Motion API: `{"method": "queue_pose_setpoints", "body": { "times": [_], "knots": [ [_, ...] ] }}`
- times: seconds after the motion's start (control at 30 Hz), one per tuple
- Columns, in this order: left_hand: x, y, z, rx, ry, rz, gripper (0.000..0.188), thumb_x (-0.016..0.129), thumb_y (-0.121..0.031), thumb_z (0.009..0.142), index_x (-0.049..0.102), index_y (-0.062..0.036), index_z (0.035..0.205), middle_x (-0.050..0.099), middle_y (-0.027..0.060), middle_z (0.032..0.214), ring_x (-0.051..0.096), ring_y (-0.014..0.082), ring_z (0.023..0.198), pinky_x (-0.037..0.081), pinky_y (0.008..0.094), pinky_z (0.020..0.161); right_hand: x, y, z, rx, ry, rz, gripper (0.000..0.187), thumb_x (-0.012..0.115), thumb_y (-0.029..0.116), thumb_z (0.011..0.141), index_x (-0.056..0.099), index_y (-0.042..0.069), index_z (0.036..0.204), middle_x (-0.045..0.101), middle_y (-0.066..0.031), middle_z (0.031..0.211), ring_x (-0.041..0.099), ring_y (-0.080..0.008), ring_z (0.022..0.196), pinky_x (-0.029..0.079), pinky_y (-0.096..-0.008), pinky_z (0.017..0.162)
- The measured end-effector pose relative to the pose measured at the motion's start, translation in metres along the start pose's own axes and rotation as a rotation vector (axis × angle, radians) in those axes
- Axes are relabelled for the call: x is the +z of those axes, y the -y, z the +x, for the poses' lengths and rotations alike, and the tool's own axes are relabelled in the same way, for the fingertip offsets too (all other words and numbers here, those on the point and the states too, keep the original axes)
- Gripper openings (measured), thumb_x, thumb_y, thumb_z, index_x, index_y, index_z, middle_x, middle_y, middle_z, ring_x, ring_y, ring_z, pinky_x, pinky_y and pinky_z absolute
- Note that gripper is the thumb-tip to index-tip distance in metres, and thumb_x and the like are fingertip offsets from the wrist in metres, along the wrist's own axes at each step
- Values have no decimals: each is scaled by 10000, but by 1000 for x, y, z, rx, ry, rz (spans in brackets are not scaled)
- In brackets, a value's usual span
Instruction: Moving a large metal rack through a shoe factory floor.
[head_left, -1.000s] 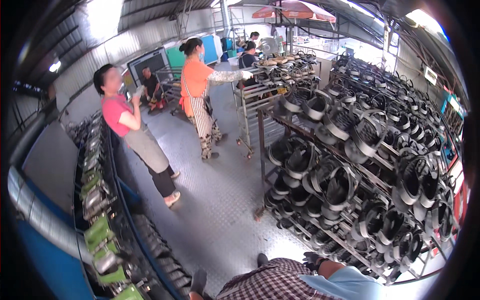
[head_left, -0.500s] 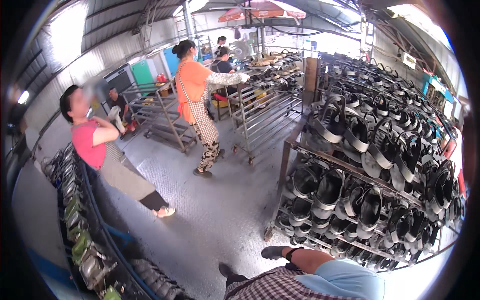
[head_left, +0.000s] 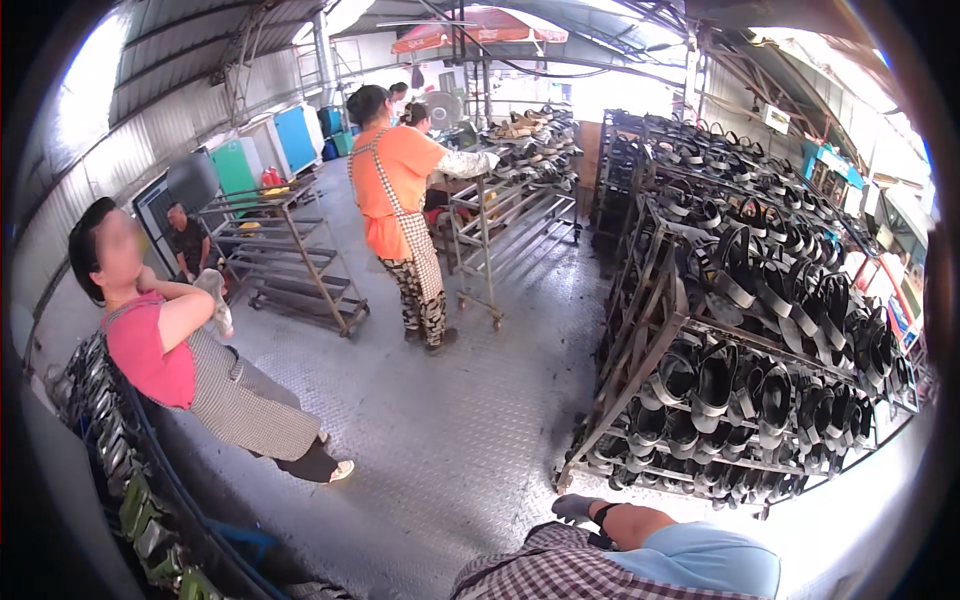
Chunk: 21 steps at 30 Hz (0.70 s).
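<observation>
At the lower edge, my right forearm comes out of a light blue sleeve (head_left: 705,556), with a black band near the wrist. My right hand (head_left: 573,508) looks covered by a dark grey glove. Its fingers do not show clearly, and I make out nothing held in it. A checked apron (head_left: 560,568) covers my front. My left hand is out of view. Nearest to my right hand, apart from it, stands a metal rack (head_left: 640,388) on the right, its tiers loaded with many black strapped sandals (head_left: 772,405).
A person in pink (head_left: 160,335) stands at left beside a line of metal and green moulds (head_left: 145,515). Farther off, a person in orange (head_left: 388,205) reaches to a wheeled rack (head_left: 500,230) topped with sandals. An unloaded rack (head_left: 300,262) and a seated person (head_left: 188,240) are behind.
The view has shifted, and the sandal rack now shows more of its side frame. The person in pink appears farther left. A dark shape left of my apron has gone from view.
</observation>
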<state>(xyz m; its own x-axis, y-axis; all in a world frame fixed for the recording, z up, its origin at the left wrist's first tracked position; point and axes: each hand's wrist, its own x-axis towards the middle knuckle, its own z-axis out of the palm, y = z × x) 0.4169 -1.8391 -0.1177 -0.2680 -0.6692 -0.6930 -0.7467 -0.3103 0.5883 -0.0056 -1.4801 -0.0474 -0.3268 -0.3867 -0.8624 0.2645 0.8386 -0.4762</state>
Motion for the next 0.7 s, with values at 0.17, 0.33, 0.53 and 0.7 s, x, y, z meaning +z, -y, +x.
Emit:
{"method": "queue_pose_setpoints", "body": {
  "times": [0.17,0.33,0.53,0.7],
  "knots": [
    [0,-23,45,31,65,33,400,551,-354,953,578,-76,1239,620,124,1036,595,271,954,497,401,775,-2,38,14,-126,-128,-187,372,547,363,887,635,120,1155,626,-52,919,573,-173,764,486,-358,637],
    [32,-55,71,68,136,37,402,549,-367,956,578,-79,1234,619,116,1012,597,267,928,504,403,748,-17,33,60,129,-177,37,431,533,357,878,610,34,1152,654,-92,997,632,-240,839,536,-403,694],
    [39,-120,104,75,154,33,404,546,-382,959,577,-83,1228,619,107,982,599,261,897,513,407,715,-31,70,139,-77,-108,-36,224,490,152,934,610,34,1082,685,-114,1049,698,-221,860,587,-357,679],
    [31,-164,144,35,133,3,407,544,-395,962,577,-86,1224,619,99,958,601,257,872,520,410,688,-64,148,152,84,-223,438,240,521,214,901,618,56,1054,657,-76,939,631,-211,742,519,-374,612]
  ]
}}
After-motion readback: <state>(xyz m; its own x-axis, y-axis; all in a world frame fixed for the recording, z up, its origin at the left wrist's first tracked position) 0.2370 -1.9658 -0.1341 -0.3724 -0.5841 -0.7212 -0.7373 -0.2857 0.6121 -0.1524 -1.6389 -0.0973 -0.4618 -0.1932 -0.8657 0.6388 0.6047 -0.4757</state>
